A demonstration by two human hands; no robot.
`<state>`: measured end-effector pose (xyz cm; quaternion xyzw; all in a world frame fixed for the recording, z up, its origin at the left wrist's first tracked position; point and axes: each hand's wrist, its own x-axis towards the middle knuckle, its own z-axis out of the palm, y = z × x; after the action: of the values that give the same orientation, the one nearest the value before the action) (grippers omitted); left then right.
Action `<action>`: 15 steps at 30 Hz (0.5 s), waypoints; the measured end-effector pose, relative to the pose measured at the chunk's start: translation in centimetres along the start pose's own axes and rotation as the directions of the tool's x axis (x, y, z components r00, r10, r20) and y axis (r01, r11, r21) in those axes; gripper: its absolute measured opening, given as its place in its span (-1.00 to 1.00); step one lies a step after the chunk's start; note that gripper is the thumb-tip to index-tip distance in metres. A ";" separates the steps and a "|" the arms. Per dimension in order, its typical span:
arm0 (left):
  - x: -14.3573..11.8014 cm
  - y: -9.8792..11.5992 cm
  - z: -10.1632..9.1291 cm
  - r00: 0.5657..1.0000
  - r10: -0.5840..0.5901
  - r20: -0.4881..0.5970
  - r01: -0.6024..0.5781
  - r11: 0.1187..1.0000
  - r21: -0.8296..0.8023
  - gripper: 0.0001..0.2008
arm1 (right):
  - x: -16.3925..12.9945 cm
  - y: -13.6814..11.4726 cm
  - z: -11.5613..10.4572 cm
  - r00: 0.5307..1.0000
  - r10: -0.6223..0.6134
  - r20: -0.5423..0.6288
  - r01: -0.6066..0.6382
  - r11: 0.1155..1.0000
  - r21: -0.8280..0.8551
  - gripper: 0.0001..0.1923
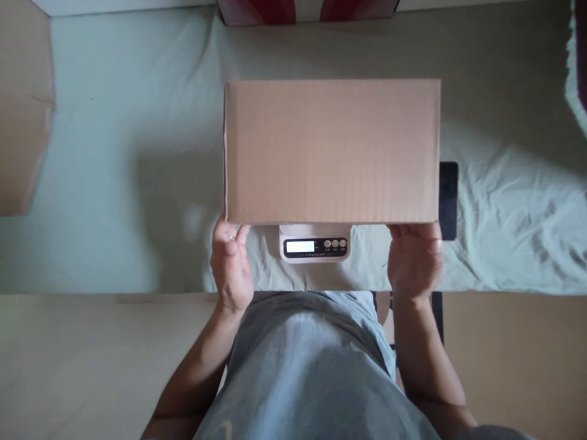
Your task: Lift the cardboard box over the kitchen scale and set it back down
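Observation:
A closed brown cardboard box lies flat over a small white digital scale, whose display and buttons stick out below the box's near edge. My left hand grips the box's near left corner, fingers tucked under it. My right hand holds the near right corner in the same way. Whether the box rests on the scale or hovers just above it cannot be told.
A pale sheet covers the bed surface. A black flat object peeks out right of the box. A flat piece of cardboard lies at far left, and a red-and-white box at the top edge.

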<state>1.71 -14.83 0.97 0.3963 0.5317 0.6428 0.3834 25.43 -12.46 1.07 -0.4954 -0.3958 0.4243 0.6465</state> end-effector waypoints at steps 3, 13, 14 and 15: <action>0.9 0.8 1.2 1.000 0.002 0.027 -0.002 1.000 0.007 -0.64 | 0.8 -0.3 0.9 0.998 -0.030 0.052 0.031 1.000 -0.006 -0.59; 9.0 1.6 4.2 0.984 0.148 0.098 -0.152 0.988 0.026 -0.60 | 8.6 -1.1 4.1 0.980 -0.132 0.151 0.135 0.991 -0.006 -0.61; 9.6 1.0 4.3 0.983 0.153 0.105 -0.156 0.988 0.020 -0.61 | 9.3 -0.5 4.2 0.978 -0.129 0.165 0.132 0.991 -0.005 -0.60; 10.2 0.3 4.3 0.982 0.156 0.106 -0.158 0.987 0.017 -0.61 | 9.9 0.1 4.3 0.976 -0.124 0.178 0.129 0.992 -0.015 -0.58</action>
<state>1.59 -3.91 2.83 0.4749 0.4860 0.6427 0.3539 24.66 -1.87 2.72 -0.4382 -0.4880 0.4193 0.6278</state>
